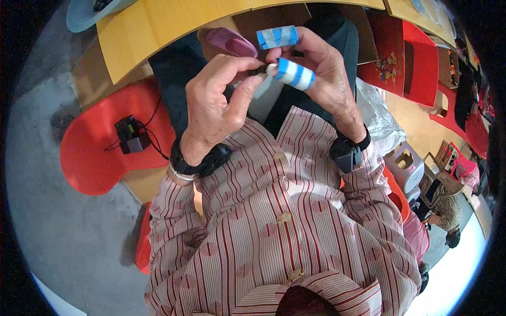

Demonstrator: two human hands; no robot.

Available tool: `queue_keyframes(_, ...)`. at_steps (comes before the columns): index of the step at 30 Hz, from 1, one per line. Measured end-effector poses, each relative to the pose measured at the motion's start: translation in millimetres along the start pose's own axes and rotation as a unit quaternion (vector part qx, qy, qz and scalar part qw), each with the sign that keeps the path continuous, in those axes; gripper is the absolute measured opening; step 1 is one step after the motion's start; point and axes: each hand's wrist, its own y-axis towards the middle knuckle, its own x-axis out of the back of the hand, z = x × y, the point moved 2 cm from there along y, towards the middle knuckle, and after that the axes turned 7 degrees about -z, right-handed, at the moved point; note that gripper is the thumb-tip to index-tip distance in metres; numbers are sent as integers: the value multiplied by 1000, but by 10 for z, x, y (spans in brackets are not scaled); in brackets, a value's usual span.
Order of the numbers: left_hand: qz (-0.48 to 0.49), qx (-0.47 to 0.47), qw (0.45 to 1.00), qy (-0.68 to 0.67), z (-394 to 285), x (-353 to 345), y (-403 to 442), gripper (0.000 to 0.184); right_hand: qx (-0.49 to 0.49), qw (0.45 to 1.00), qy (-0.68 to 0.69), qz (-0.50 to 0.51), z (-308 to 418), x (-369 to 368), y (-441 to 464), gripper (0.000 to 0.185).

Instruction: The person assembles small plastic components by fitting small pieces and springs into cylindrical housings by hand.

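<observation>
My left hand [219,97] is closed in a pinch, its thumb and index finger together on a small dark thing [259,70] too small to name. Close by on the right, my right hand [327,68] has its thumb and index finger wrapped in blue-and-white striped tape [296,74]. The taped thumb's tip reaches the left fingertips at the small thing. Whether the right fingers also grip it is hidden. Both hands are above my lap, and black bands with small boxes circle both wrists.
Beyond the hands runs a yellow wooden table edge [158,29]. A pink slipper [232,42] shows below it. At left, a red stool [95,142] carries a black device [130,134] with cables. A clear plastic bag [377,116] lies right; another person [445,210] is farther off.
</observation>
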Motion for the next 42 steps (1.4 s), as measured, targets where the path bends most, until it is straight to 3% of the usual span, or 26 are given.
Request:
queue_keyframes(4,-29,-113,993,14,50,9,12,17,-130,989,65,23,-19,130,-8,71)
queue_keyframes(5,-34,-134,990,25,42,18,15,18,-144,988,43,38,-11,116,-11,89)
queue_keyframes(8,-43,-190,979,52,12,25,25,21,-148,970,134,136,-96,73,-81,48)
queue_keyframes(16,-22,-253,963,88,-57,3,18,26,-142,969,120,165,-112,-59,-76,42)
queue_keyframes(19,-10,-272,957,104,-25,11,11,17,-123,977,90,152,-83,-63,-80,36)
queue_keyframes(25,-16,-268,960,83,-55,16,11,30,-82,988,41,122,-85,-91,-121,33)
queue_keyframes(35,-7,-269,957,109,-34,101,-47,34,-2,997,-45,65,-81,-189,-198,34)
queue_keyframes(38,-1,-266,957,118,-24,130,-58,35,-2,993,-79,84,-94,-198,-209,41)
queue_keyframes(42,4,-265,957,115,34,144,-73,37,-45,995,-22,85,-111,-234,-210,39)
